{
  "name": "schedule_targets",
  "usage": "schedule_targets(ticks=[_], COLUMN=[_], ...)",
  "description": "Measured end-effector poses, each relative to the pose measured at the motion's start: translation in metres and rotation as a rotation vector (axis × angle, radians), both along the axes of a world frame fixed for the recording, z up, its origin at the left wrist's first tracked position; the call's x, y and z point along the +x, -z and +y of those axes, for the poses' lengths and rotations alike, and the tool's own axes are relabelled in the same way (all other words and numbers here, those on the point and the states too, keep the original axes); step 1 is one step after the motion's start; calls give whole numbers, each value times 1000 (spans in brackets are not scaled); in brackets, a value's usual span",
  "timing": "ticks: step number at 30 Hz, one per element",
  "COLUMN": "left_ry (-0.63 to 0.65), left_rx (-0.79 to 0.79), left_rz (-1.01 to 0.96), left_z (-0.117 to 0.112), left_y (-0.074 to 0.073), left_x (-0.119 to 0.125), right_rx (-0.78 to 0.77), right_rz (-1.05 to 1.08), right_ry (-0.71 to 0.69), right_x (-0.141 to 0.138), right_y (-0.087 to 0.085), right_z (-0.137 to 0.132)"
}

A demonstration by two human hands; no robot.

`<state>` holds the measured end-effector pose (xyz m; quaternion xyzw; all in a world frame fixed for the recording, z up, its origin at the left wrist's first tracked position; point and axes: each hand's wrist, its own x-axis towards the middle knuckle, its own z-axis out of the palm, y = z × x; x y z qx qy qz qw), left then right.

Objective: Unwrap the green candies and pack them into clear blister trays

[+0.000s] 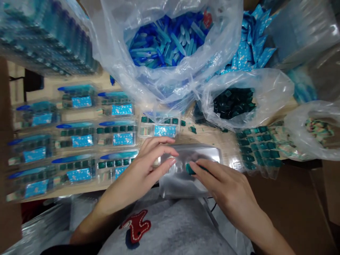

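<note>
My right hand [228,182] pinches a small dark green block [189,169] between thumb and fingers, above a clear plastic blister tray [180,186] in front of me. More green shows under the fingers, partly hidden. My left hand [148,161] hovers at the tray's left side with its fingers apart and holds nothing. Just beyond the tray lies a filled tray [145,131] with green blocks, a blue patterned packet [164,131] and a striped piece. A few loose green blocks [193,130] lie beside it.
Filled trays [79,138] stand in rows at left, a tall stack of packs [47,39] behind them. Plastic bags hold blue pen-shaped pieces [170,42], dark green blocks [233,106] and striped pieces [318,132]. Blue packets [249,46] and trays of green blocks [257,147] are at right.
</note>
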<state>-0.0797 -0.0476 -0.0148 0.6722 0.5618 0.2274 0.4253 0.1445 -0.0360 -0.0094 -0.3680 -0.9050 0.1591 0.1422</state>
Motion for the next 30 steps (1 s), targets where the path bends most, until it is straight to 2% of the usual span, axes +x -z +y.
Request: schedule_targets(ticks=[3, 5, 7, 11, 13, 17, 20, 24, 30], left_ry=[16, 33, 47, 85, 123, 201, 213, 172, 48], left_rx=[29, 66, 105, 217, 257, 245, 253, 310, 436], left_rz=[7, 23, 22, -52, -78, -31, -13, -43, -69], left_z=[1, 2, 2, 0, -1, -2, -2, 0, 1], left_y=[1, 0, -3, -10, -12, -14, -14, -13, -13], left_x=[2, 4, 8, 17, 21, 28, 30, 30, 28], right_rx=[50, -18, -199, -643, -768, -864, -903, -959, -1069], right_rz=[-63, -63, 61, 469, 550, 611, 639, 688, 1024], right_ry=[-29, -14, 43, 142, 168, 171, 141, 161, 344], right_x=[-3, -2, 1, 8, 8, 2, 0, 4, -3], right_y=[1, 1, 0, -6, -6, -5, -6, -9, -12], right_z=[0, 0, -1, -6, -10, -14, -15, -16, -9])
